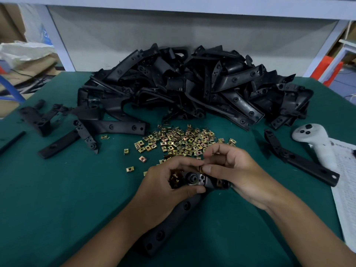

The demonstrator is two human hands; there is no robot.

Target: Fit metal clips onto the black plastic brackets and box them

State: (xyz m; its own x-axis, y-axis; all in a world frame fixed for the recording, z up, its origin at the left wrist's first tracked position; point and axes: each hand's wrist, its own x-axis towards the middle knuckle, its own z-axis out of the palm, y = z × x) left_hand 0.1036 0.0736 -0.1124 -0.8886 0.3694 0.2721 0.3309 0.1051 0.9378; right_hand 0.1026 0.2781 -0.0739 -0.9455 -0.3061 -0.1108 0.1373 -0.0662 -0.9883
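Both hands are on one black bracket (173, 218), low and centre on the green mat (57, 199). The left hand (169, 182) curls round the bracket's upper end, thumb pressed along its near edge, and cups a small bunch of brass-coloured clips (175, 179) in the palm; too tangled there to count. The right hand (237, 170) pinches a single clip (201, 169) between thumb and forefinger, right at the bracket's top edge, touching it. One more clip (219, 183) sits on the bracket just under the right thumb.

Just beyond the fingertips lies the loose scatter of clips (181, 139), dozens of them, far too many to count, with five or six strays off to the left of the left knuckles. Farther out past that, a big heap of brackets (192, 83), again beyond counting. Left of the left hand, about three separate brackets (86, 132) lie overlapping. Right of the right hand, one lone bracket (300, 158), then one white handheld controller (316, 139) resting on a printed sheet (346, 180).
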